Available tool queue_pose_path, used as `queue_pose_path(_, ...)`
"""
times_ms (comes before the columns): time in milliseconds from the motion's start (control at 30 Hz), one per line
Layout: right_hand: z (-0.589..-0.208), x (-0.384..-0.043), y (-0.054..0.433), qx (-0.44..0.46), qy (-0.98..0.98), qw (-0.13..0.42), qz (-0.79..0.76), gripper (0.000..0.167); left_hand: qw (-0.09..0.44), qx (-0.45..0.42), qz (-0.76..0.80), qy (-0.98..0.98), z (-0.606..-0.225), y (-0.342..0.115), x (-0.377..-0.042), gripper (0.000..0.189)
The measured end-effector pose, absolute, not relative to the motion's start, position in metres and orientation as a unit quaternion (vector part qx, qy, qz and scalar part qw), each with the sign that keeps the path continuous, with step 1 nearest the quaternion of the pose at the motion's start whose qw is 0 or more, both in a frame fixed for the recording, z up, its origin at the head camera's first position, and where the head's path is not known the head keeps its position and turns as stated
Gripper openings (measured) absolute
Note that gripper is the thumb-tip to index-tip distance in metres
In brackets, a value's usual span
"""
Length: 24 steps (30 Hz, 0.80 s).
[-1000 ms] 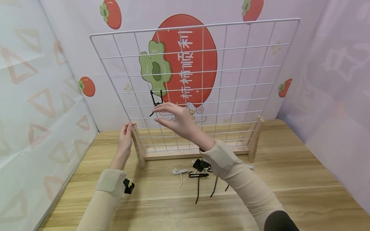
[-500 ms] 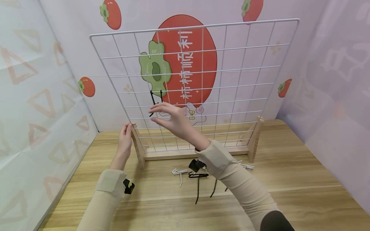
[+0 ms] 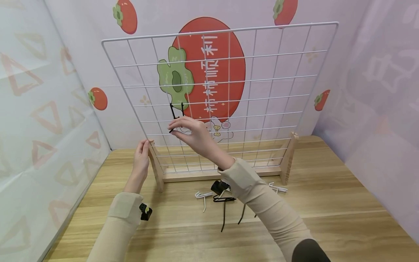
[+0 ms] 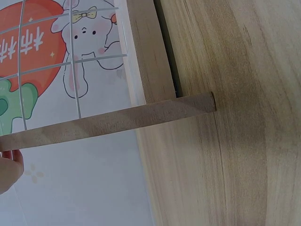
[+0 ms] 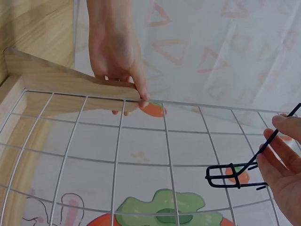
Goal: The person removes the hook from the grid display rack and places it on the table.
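Observation:
A white wire grid panel [image 3: 250, 78] stands in a wooden stand [image 3: 157, 167]. From one of its wires hangs a black hook [image 5: 223, 176], its two upper ends over the wire and its prong sticking out toward me. My right hand [image 3: 196, 136] pinches that prong between thumb and fingers, as the right wrist view shows; in the head view the hand covers the hook's lower part. With thumb and fingers on either side, my left hand [image 3: 141, 160] grips the top of the stand's left upright, at the panel's edge.
Loose hooks lie on the wooden table [image 3: 183, 233] before the stand: a white hook [image 3: 204, 196] on the left, a black hook [image 3: 224, 211] beside it, another white hook [image 3: 278, 188] on the right. More lie partly under my right forearm. A patterned backdrop [image 3: 82, 47] surrounds the table.
My right hand has moved slightly left, and its thumb and fingers have come together on the hook's prong. The left hand stays on the upright, and the hook hangs where it was.

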State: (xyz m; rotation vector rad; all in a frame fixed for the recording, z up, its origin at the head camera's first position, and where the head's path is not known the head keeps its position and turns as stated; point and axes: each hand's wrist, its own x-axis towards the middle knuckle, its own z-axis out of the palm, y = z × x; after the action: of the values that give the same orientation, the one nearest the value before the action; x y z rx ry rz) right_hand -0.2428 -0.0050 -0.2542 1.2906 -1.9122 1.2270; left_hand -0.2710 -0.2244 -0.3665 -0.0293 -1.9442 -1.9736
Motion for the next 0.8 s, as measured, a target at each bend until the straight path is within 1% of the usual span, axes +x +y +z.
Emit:
queue_pose_path(400, -0.2560, -0.2446, -0.0073, 0.477, -0.691, 0.283, 0.463, 0.011, 0.184, -0.012, -0.701, -0.689, -0.3671, -0.2243, -0.2712, 0.012)
queue_pose_path(800, -0.2511, -0.2439, -0.0064, 0.476, -0.681, 0.291, 0.474, 0.010, 0.183, -0.011, -0.698, -0.692, -0.3665, -0.2246, -0.2701, 0.012)
